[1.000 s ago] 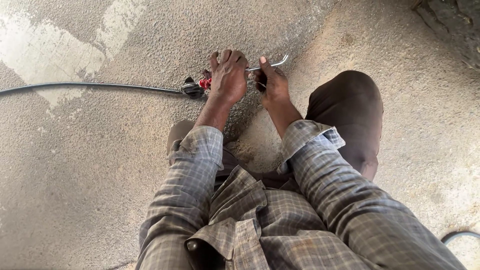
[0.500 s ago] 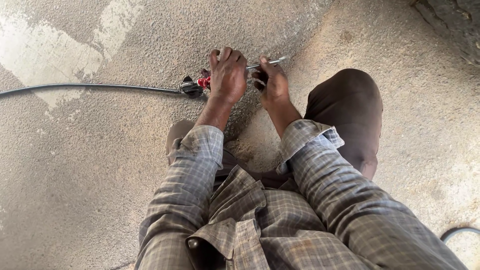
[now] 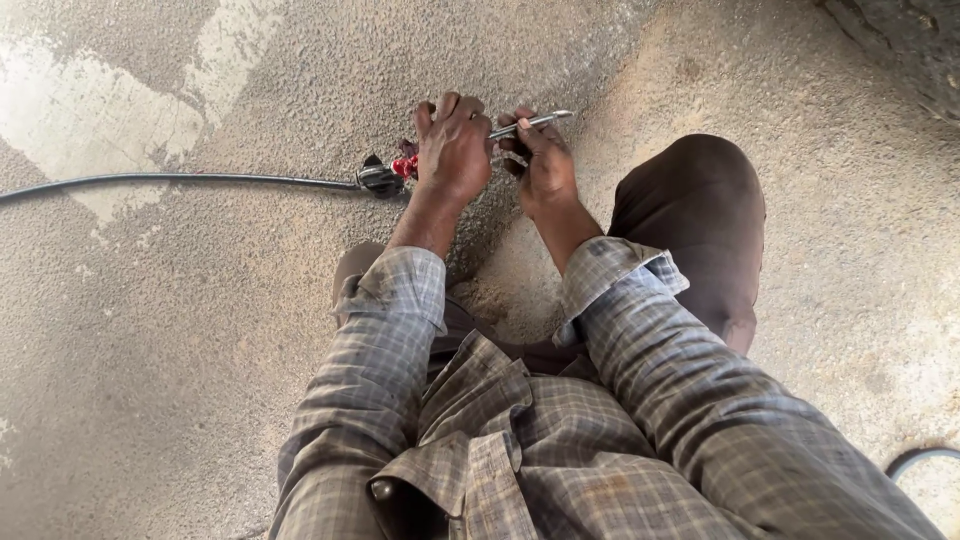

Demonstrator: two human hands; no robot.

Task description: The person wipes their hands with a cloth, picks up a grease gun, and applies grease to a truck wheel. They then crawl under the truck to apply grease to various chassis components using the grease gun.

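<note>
Gripping red-tipped cable end with left hand on concrete floor; right hand pinching thin metal tool. I'm judging: keeping cable pinned, tool steady, working slowly.

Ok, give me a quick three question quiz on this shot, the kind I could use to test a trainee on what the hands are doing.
1. True or false: the left hand rests on the red and black fitting at the end of the black cable.
2. Which does the right hand grip? A) a slim silver metal tool B) a hammer C) a paint brush
3. Fill in: the cable runs away across the concrete floor toward the picture's ____ edge.

Key: 1 true; 2 A; 3 left.
</note>
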